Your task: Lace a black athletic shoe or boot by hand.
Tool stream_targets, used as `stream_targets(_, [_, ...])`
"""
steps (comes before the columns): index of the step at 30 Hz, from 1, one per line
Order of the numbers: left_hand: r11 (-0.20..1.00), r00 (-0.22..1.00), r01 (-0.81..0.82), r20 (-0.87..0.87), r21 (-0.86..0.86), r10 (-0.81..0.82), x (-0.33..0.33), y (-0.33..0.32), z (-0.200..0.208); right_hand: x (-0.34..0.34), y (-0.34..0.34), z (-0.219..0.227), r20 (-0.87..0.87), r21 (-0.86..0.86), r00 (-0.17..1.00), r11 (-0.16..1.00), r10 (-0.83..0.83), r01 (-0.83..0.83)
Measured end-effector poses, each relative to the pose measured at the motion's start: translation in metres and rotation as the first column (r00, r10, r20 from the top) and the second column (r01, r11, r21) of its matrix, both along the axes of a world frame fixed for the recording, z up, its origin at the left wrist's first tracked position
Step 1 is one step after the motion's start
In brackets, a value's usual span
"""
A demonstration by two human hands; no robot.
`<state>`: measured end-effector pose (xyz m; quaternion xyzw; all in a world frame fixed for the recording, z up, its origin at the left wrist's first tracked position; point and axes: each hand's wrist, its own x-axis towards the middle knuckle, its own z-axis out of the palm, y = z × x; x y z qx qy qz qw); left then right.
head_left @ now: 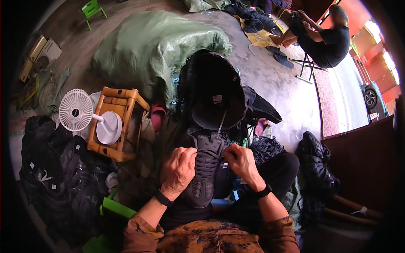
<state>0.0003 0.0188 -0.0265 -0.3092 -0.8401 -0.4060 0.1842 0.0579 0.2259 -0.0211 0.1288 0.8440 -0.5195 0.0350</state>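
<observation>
A dark grey, lace-up shoe upper (200, 175) lies toe toward me over my lap, with laces (206, 155) crossing its front. At its upper left edge, my left hand (180, 166) is closed, thumb and fingers pinched together. My right hand (243, 163) pinches in the same way just off the upper right edge. Whatever sits between the fingertips of either hand is hidden or too thin to make out. A thin pale strip (222, 123) rises from the shoe's top end. Beyond it stands a large, dark, open-mouthed bag (213, 90).
Black shoe uppers (63, 168) are heaped at left, more (316, 168) at right. A white fan (109, 126) sits on a bamboo stool (122, 93). Behind are a green sack (147, 46) and a green chair (92, 10). Another person (331, 42) sits far right. Dark cords (266, 149) lie near my knee.
</observation>
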Motion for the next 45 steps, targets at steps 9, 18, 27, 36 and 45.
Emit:
stream_targets(9, [0.992, 0.993, 0.045, 0.1, 0.116, -0.056, -0.01, -0.006, 0.0, -0.014, -0.004, 0.011, -0.202, 0.455, 0.956, 0.885, 0.211, -0.099])
stream_targets(18, [0.911, 0.739, -0.172, 0.66, 0.374, -0.132, -0.022, -0.039, -0.008, -0.004, -0.004, -0.002, 0.032, -0.286, 0.999, 0.958, -0.026, 0.034])
stream_targets(27, [0.995, 0.949, 0.058, 0.304, 0.076, -0.078, -0.025, -0.027, 0.01, 0.007, -0.013, -0.008, -0.022, -0.239, 0.99, 0.962, -0.142, 0.133])
stream_targets(36, [0.904, 0.994, 0.106, 0.041, -0.414, -0.098, -0.026, -0.012, 0.042, -0.016, 0.008, 0.011, 0.079, -0.198, 0.989, 0.974, 0.126, -0.109])
stream_targets(45, [0.758, 0.872, 0.447, 0.041, -0.475, -0.489, -0.067, -0.022, 0.049, -0.022, 0.009, 0.015, -0.342, 0.384, 0.896, 0.912, 0.283, -0.142])
